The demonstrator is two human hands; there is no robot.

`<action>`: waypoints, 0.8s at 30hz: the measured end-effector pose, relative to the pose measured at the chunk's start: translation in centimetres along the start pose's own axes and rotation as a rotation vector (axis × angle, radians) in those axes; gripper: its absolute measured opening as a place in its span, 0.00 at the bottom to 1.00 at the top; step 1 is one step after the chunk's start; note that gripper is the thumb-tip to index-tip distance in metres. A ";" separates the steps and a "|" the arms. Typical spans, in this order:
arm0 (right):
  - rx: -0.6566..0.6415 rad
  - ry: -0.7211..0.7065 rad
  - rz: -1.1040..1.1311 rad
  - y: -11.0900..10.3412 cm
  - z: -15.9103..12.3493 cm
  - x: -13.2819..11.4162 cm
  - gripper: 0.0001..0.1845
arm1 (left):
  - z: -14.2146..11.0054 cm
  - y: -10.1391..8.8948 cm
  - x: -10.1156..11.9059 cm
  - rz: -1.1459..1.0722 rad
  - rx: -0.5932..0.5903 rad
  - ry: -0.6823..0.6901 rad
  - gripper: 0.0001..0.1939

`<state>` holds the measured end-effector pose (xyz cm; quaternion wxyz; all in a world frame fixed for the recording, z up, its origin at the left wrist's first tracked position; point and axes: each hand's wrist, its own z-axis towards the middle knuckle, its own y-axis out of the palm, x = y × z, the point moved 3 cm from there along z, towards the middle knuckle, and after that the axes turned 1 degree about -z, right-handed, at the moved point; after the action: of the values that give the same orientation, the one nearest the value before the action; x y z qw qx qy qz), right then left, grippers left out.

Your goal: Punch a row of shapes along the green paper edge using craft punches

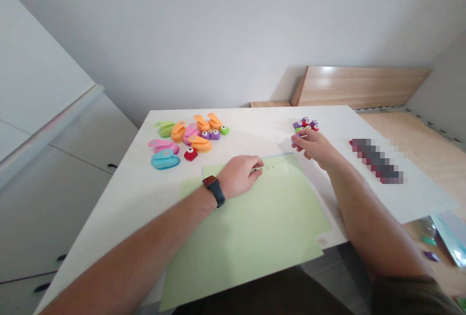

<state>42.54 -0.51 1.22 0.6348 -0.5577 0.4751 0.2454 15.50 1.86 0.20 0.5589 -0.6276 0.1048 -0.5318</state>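
Sheets of pale green paper (251,227) lie at the front of the white table, with a few small marks or holes near the far edge. My left hand (240,174), wearing a dark watch (214,190), is closed at that far edge; a thin pale edge of paper shows between its fingers. Farther right, my right hand (315,146) pinches a small purple craft punch (296,139), partly hidden by the fingers. Just behind it sits a cluster of small purple, red and green craft punches (306,122).
Several larger lever punches, such as an orange punch (200,144) and a blue punch (165,159), are grouped at the table's (255,130) back left. A small red punch (190,154) lies beside them. A blurred dark object (376,159) rests on the right. White cabinets (73,169) flank the left side.
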 end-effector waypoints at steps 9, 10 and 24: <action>0.001 -0.025 0.012 -0.8 -0.1 -0.2 0.10 | -0.1 0.0 0.0 -0.002 0.012 0.001 0.07; 0.010 -0.019 0.006 -1.0 0.0 -0.1 0.10 | -0.1 0.0 0.0 -0.002 0.011 0.000 0.07; 0.047 0.049 0.284 -1.3 -0.4 -1.1 0.16 | 0.0 -0.2 0.2 0.006 0.000 -0.010 0.07</action>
<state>43.00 -0.98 2.80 0.5950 -0.4756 0.5700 0.3079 15.50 1.73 0.46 0.5611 -0.6298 0.1040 -0.5269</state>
